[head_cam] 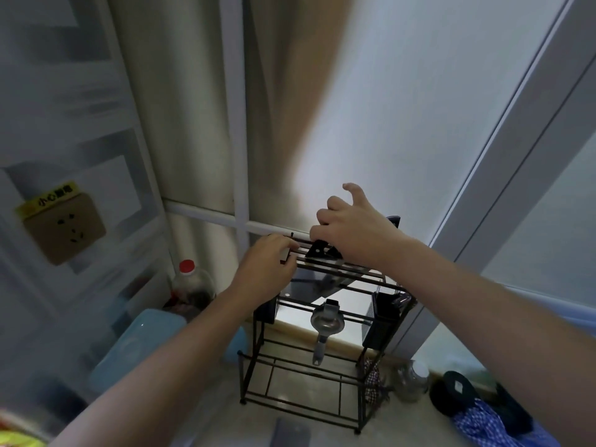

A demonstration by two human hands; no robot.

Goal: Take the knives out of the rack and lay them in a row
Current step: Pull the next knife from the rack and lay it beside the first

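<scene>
We see the rack (309, 333) standing on the bench (225, 424) against the wall. Knives (317, 250) sit in its top rails, and a strainer (325, 324) hangs from a bar below them. A bottle (190, 282) stands to its left, a jar (412, 380) to its right. A wall socket (64, 227) lies far left.

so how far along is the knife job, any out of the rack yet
Looks like the early part. One flat grey blade-like thing lies on the counter in front of the rack, possibly a knife already out; it is too blurred to be sure. In hand: the left hand and right hand are both at the rack's top bars, by dark knife handles. Left: pulling those out and forming the row.
</scene>
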